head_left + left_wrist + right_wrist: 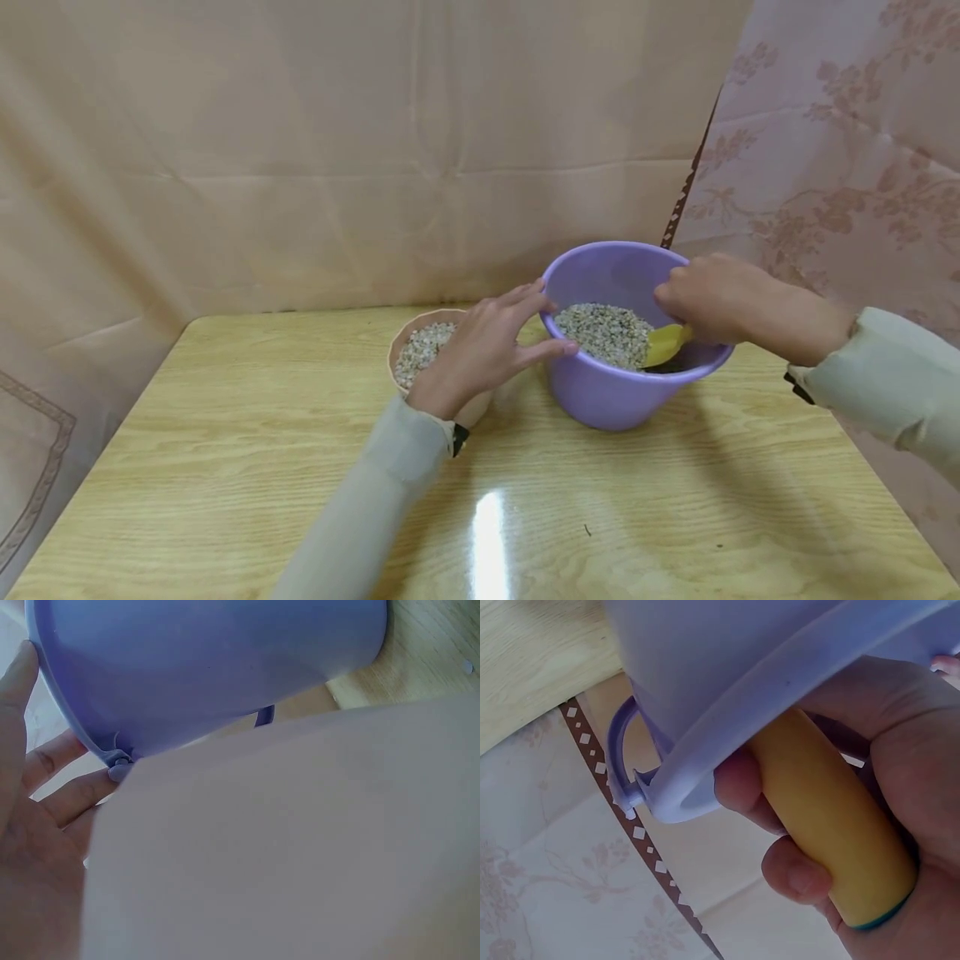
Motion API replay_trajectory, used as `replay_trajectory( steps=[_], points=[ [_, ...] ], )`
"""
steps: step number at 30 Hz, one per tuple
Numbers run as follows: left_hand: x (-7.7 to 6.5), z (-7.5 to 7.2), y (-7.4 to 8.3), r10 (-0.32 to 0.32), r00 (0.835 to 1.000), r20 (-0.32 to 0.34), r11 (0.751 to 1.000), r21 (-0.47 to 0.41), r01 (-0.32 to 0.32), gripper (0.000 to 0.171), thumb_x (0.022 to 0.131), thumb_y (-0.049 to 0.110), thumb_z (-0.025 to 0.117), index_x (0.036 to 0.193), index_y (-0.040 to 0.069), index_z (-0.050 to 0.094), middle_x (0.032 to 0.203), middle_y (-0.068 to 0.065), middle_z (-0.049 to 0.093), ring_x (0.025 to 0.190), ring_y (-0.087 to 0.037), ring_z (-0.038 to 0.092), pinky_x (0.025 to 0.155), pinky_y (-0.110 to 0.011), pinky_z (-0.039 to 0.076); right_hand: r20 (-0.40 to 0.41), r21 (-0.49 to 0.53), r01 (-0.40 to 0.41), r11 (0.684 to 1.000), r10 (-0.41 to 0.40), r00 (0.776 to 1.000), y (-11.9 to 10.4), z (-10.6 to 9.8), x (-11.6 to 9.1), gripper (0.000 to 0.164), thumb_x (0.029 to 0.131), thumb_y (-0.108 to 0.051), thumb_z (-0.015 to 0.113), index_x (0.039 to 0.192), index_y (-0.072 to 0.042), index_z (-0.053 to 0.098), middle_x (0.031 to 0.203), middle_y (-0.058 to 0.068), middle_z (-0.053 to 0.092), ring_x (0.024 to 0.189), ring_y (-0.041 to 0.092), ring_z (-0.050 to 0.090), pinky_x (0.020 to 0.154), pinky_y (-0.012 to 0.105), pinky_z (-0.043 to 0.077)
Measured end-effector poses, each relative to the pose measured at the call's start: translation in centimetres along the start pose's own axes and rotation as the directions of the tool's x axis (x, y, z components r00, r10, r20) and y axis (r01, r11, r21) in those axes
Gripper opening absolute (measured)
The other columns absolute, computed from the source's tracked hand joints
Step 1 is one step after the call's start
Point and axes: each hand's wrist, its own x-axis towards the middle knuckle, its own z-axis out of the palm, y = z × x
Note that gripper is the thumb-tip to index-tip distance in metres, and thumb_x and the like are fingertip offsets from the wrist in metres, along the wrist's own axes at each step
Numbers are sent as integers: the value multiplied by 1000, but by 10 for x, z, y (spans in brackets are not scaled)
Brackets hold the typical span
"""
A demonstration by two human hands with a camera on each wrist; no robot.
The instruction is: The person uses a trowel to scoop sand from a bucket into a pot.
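A purple bucket (pixel 607 400) stands on the table, partly filled with small pale stones (pixel 600 333). My right hand (pixel 716 296) reaches over its right rim and grips the yellow handle (pixel 825 817) of a scoop. The scoop's yellow blade (pixel 663 345) rests against the stones inside. On the left side, my left hand (pixel 487 342) touches the bucket's rim, its thumb and fingers spread and nearly straight. Under that forearm sits a peach-coloured bowl (pixel 396 354) holding similar stones (pixel 423 350); the arm hides part of it.
The wooden table (pixel 262 467) meets a beige curtain (pixel 337 208) at the back. A floral cloth (pixel 862 183) hangs on the right. The bucket's loop handle (pixel 616 742) shows in the right wrist view. A small dark bit (pixel 587 530) lies near the front.
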Motion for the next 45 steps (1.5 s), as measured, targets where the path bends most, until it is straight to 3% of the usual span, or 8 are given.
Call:
replay_trajectory(
  steps=[9, 18, 23, 30, 35, 45],
  points=[
    [0, -1, -1, 6, 1000, -12, 1000, -16, -6, 42, 89, 55, 68, 116, 23, 65, 143, -2, 55, 121, -17, 60, 104, -44, 43, 17, -24, -1, 1000, 2, 1000, -1, 0, 2, 29, 69, -5, 81, 69, -16, 54, 65, -1, 49, 54, 19, 46, 51, 38, 44],
    [0, 0, -3, 10, 1000, -13, 1000, -20, -10, 37, 89, 56, 68, 109, 25, 63, 137, 1, 59, 111, -14, 64, 95, -35, 48, 32, -10, 17, 1000, -17, 999, 1, 0, 1, 32, 68, -4, 84, 70, -16, 54, 64, -2, 49, 54, 18, 45, 50, 37, 42],
    [-1, 1, -3, 16, 1000, -23, 999, -30, -17, 37, 88, 54, 70, 107, 23, 64, 136, 0, 60, 107, -13, 64, 91, -31, 50, 25, 33, 23, 999, -24, 999, 3, 3, 2, 33, 70, -14, 86, 68, -17, 53, 63, -4, 48, 54, 17, 44, 49, 35, 40],
    [-1, 4, -3, 23, 1000, -22, 999, -26, -23, 37, 89, 55, 68, 108, 24, 63, 137, 1, 59, 104, -12, 64, 89, -29, 50, -43, 86, 61, 994, -57, 997, 5, 14, -3, 32, 67, -5, 82, 65, -19, 54, 61, -7, 47, 51, 14, 43, 47, 34, 39],
    [-2, 4, -2, 20, 999, -27, 999, -28, -21, 37, 88, 54, 70, 109, 23, 63, 140, -1, 58, 107, -15, 65, 90, -31, 50, -85, 87, 91, 992, -84, 993, 7, 17, -5, 34, 63, -14, 87, 63, -20, 54, 59, -8, 49, 49, 13, 44, 46, 34, 40],
    [-4, 3, -3, 17, 999, -30, 999, -38, -18, 38, 89, 53, 70, 110, 23, 66, 146, -5, 53, 115, -18, 64, 97, -33, 49, -110, 104, 127, 986, -115, 987, 8, 18, -7, 36, 67, -19, 89, 62, -22, 53, 58, -11, 47, 48, 10, 41, 46, 32, 39]
  ],
)
